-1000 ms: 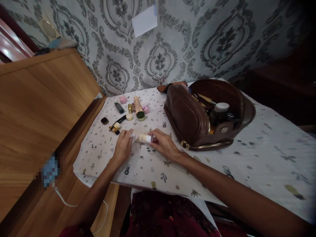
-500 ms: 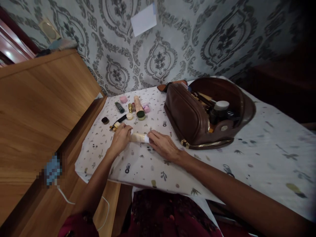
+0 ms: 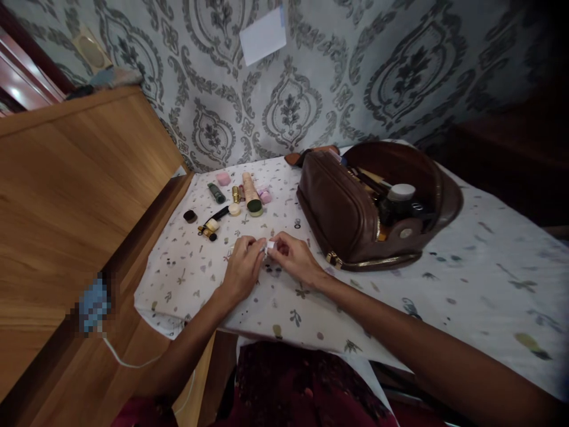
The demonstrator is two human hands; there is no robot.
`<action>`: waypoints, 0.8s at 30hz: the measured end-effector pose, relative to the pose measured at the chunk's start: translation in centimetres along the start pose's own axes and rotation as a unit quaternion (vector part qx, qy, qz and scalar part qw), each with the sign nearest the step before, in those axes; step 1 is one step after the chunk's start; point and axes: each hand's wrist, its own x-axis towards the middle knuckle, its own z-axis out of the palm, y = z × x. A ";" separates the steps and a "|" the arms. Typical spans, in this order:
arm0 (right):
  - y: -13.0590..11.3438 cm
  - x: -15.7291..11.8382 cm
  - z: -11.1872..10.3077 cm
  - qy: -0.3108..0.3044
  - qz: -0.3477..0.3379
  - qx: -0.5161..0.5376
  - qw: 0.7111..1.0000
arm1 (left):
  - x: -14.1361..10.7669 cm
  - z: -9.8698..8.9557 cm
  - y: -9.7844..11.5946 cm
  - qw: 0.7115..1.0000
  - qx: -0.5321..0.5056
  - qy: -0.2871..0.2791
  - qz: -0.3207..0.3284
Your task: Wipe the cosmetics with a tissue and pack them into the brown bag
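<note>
My left hand (image 3: 242, 265) is closed around a cream tube, whose body is mostly hidden beneath the fingers. At the tube's right end, its white cap (image 3: 271, 245) shows between my two hands. The fingertips of my right hand (image 3: 294, 256) pinch this cap from the right. I cannot tell whether the cap is still on the tube. Both hands are low over the patterned tablecloth (image 3: 178, 270), left of an open brown leather bag (image 3: 338, 207).
Small cosmetics lie beyond my hands: a beige tube (image 3: 249, 185) with a dark green cap, a green tube (image 3: 216, 193), a pink sponge-like piece (image 3: 223, 178) and a dark round lid (image 3: 189, 216). Bottles and brushes fill the bag. A wooden panel (image 3: 89, 172) borders the left side.
My left hand has slid right along the tube, toward the cap, covering the body that showed before. Small gold-and-black items it had partly hidden are now visible. My right hand stays at the cap.
</note>
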 end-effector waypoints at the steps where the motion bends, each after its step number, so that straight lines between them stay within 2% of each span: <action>1: 0.0 0.1 0.1 -0.003 0.037 0.055 0.998 | -0.1 0.1 0.1 1.000 0.016 0.014 0.011; 4: -0.3 0.2 0.3 -0.013 0.124 0.217 0.968 | -0.1 0.2 -0.1 0.997 0.043 0.050 0.027; 6: -0.7 0.1 0.3 -0.027 0.145 0.286 0.947 | 0.4 -0.1 -0.4 0.996 0.035 0.076 0.019; 11: -1.8 -0.2 0.1 -0.079 0.177 0.344 0.919 | 2.4 -1.5 -1.1 0.984 -0.016 0.169 -0.063; 15: -1.8 -0.2 0.1 -0.090 0.190 0.407 0.889 | 3.6 -2.0 -1.8 0.965 -0.088 0.205 -0.140; 19: -1.7 -0.4 0.4 -0.088 0.182 0.438 0.876 | 4.1 -1.0 -1.8 0.931 -0.180 0.227 -0.223; 24: -1.6 -0.5 0.8 -0.060 0.160 0.449 0.877 | 3.9 1.5 -0.9 0.873 -0.306 0.222 -0.308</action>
